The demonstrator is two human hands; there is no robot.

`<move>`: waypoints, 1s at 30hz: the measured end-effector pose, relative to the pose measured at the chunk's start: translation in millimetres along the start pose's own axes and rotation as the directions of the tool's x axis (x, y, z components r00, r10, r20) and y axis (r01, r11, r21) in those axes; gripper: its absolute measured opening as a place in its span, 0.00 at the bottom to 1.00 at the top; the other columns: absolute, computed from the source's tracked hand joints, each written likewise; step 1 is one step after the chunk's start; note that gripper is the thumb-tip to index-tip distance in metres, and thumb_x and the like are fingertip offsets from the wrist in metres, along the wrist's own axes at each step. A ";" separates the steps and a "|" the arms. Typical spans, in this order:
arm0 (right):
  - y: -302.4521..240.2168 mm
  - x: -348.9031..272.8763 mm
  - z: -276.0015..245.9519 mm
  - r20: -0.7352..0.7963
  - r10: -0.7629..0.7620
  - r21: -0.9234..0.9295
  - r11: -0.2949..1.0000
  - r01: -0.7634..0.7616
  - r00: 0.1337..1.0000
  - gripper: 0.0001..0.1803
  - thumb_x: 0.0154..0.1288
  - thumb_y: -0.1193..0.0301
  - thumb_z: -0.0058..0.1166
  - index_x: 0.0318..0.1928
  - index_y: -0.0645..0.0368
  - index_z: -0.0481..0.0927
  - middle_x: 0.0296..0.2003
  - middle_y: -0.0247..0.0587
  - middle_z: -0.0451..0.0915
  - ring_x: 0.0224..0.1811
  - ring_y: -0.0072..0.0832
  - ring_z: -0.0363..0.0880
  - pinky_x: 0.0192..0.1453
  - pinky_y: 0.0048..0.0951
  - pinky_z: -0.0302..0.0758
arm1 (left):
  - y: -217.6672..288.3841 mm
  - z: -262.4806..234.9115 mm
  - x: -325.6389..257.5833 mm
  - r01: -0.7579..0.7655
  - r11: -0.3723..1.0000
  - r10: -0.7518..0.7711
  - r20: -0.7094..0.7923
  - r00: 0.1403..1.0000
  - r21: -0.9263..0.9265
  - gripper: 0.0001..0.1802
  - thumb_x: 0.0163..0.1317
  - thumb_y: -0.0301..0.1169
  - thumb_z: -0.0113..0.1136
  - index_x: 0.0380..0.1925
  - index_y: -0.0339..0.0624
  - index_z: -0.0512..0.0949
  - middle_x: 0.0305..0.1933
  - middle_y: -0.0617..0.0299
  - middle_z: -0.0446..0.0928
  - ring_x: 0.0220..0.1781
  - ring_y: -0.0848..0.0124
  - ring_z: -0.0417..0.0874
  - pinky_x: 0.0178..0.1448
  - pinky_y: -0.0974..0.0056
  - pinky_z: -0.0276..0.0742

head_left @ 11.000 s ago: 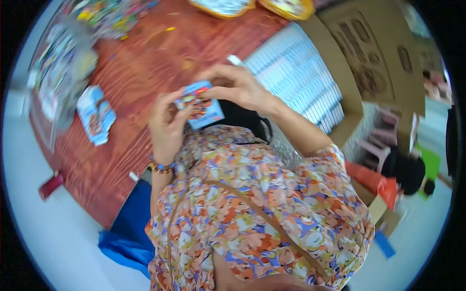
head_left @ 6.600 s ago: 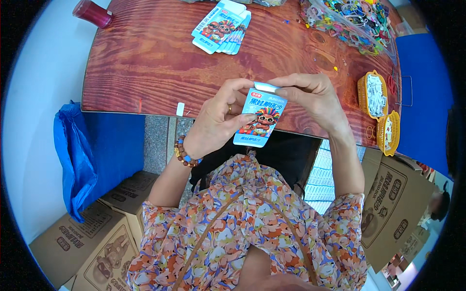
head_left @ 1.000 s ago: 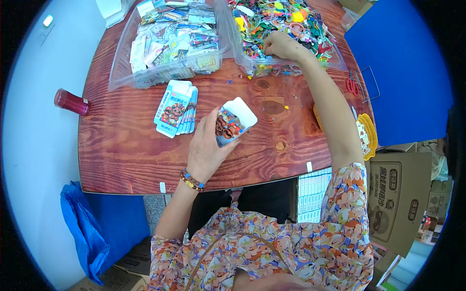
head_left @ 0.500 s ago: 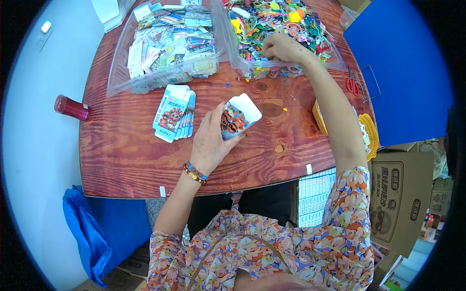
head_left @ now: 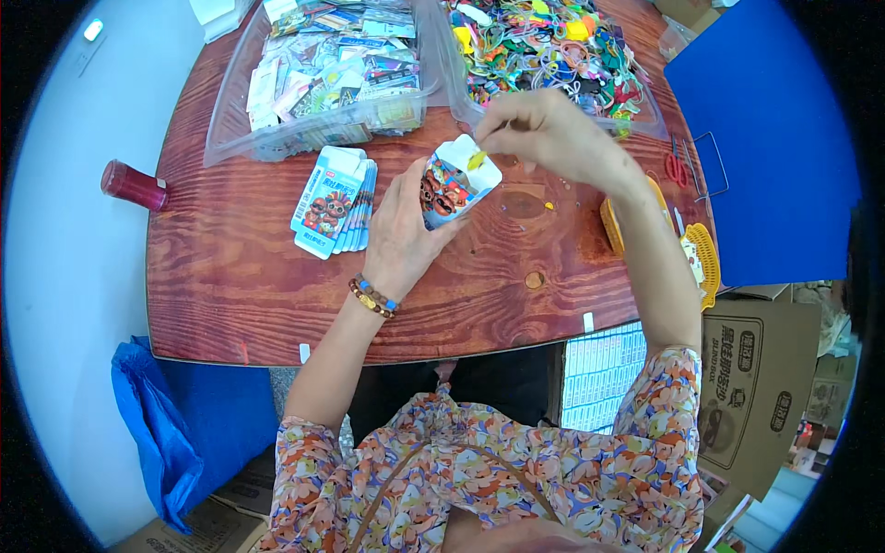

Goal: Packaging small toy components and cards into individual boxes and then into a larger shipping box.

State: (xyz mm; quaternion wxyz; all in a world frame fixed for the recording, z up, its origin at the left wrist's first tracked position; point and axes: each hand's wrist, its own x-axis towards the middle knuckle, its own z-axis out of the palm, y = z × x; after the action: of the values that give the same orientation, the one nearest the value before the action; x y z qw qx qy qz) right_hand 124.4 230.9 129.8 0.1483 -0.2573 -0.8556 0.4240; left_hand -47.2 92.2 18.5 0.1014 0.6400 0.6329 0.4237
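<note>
My left hand point(head_left: 398, 241) is wrapped around a small printed pouch point(head_left: 454, 187), fingers pressing its sides so the open white mouth gapes upward, just off the wooden table point(head_left: 230, 276). My right hand point(head_left: 544, 134) is pinched shut on a tiny yellow piece point(head_left: 476, 160), held right at the pouch's mouth, touching or almost touching its rim; I cannot tell which. The risk I see is the piece catching the rim and slipping from my fingertips onto the table, since the opening is narrow and my pinch covers most of the piece. If my left fingers ease, the mouth may close. The stack of flat pouches point(head_left: 334, 200) lies just left of my left fingers, the clear bin of coloured trinkets point(head_left: 553, 46) beyond my right.
</note>
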 end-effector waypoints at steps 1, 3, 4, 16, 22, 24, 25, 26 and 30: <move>-2.0 -1.2 5.8 -0.014 -0.046 -0.087 0.995 0.045 0.999 0.05 0.67 0.74 0.58 0.39 0.62 0.83 0.29 0.31 0.83 0.25 0.14 0.76 0.28 0.19 0.72 | 1.3 1.6 0.1 0.011 1.000 -0.011 -0.005 1.000 -0.023 0.44 0.47 0.34 0.77 0.62 0.34 0.65 0.51 0.44 0.76 0.54 0.48 0.79 0.54 0.52 0.78; 5.2 1.4 17.5 -0.061 -0.209 -0.269 0.945 0.186 0.976 0.06 0.66 0.74 0.59 0.41 0.63 0.84 0.27 0.34 0.83 0.23 0.16 0.77 0.26 0.21 0.73 | -1.5 4.0 -1.8 0.008 1.000 -0.008 -0.006 1.000 -0.027 0.44 0.47 0.34 0.77 0.62 0.34 0.65 0.51 0.43 0.76 0.54 0.48 0.79 0.55 0.52 0.78; 0.0 0.5 22.9 -0.022 -0.113 -0.227 0.968 0.105 0.993 0.07 0.66 0.74 0.59 0.42 0.62 0.85 0.27 0.34 0.83 0.22 0.17 0.76 0.25 0.22 0.73 | -4.3 3.7 -3.2 0.006 1.000 -0.006 -0.012 1.000 -0.027 0.44 0.47 0.34 0.77 0.63 0.34 0.65 0.51 0.43 0.76 0.54 0.48 0.79 0.55 0.52 0.78; 84.5 73.4 -29.9 -0.110 0.093 -0.664 0.734 -0.143 0.990 0.13 0.63 0.66 0.56 0.42 0.60 0.85 0.30 0.38 0.84 0.34 0.27 0.83 0.32 0.29 0.78 | -5.6 -2.4 -19.6 -0.100 0.979 0.088 0.076 0.993 0.180 0.46 0.46 0.31 0.77 0.66 0.40 0.64 0.60 0.49 0.71 0.60 0.51 0.74 0.60 0.52 0.76; 90.9 67.8 -54.2 -0.308 0.083 -0.306 0.935 -0.181 0.948 0.11 0.65 0.66 0.58 0.40 0.61 0.85 0.27 0.35 0.82 0.25 0.21 0.81 0.29 0.26 0.77 | -15.0 -12.1 -24.3 0.030 0.991 -0.044 0.106 0.993 0.128 0.47 0.45 0.30 0.77 0.66 0.38 0.63 0.60 0.48 0.70 0.61 0.50 0.73 0.61 0.53 0.74; 93.3 63.4 -63.5 -0.299 0.129 -0.191 0.963 -0.192 0.945 0.11 0.67 0.65 0.57 0.40 0.61 0.85 0.26 0.34 0.82 0.24 0.18 0.79 0.29 0.24 0.76 | -15.9 -11.2 -25.7 0.042 0.991 -0.059 0.128 0.990 0.130 0.47 0.47 0.33 0.77 0.66 0.38 0.63 0.58 0.47 0.70 0.60 0.49 0.73 0.60 0.52 0.74; 93.6 61.6 -65.4 -0.287 0.175 -0.074 0.976 -0.204 0.942 0.11 0.68 0.65 0.57 0.40 0.60 0.85 0.26 0.32 0.81 0.22 0.16 0.77 0.28 0.21 0.75 | -16.5 -9.8 -26.3 0.044 0.991 -0.061 0.130 0.990 0.128 0.47 0.47 0.33 0.77 0.66 0.38 0.63 0.58 0.47 0.70 0.60 0.49 0.73 0.60 0.52 0.74; 95.4 60.2 -62.8 -0.290 0.222 -0.056 0.967 -0.248 0.931 0.11 0.70 0.65 0.57 0.40 0.59 0.85 0.26 0.29 0.80 0.22 0.13 0.75 0.27 0.18 0.73 | -17.3 -8.0 -26.7 0.046 0.993 -0.058 0.117 0.991 0.109 0.46 0.47 0.34 0.77 0.66 0.37 0.63 0.57 0.46 0.71 0.59 0.49 0.74 0.59 0.52 0.75; 98.3 43.9 -67.8 -0.410 0.149 0.046 0.989 -0.142 0.900 0.10 0.70 0.65 0.56 0.41 0.57 0.85 0.29 0.28 0.81 0.22 0.11 0.74 0.23 0.16 0.67 | -11.8 -1.9 -21.6 0.040 0.999 -0.043 0.078 0.996 0.032 0.46 0.48 0.36 0.77 0.65 0.35 0.64 0.54 0.44 0.74 0.56 0.48 0.77 0.57 0.52 0.76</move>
State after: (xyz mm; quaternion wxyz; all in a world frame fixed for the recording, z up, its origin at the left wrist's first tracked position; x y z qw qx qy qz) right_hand 151.2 349.7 93.0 0.2954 -0.4031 -0.7802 0.3762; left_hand -53.7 74.1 2.8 0.1252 0.6444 0.6480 0.3862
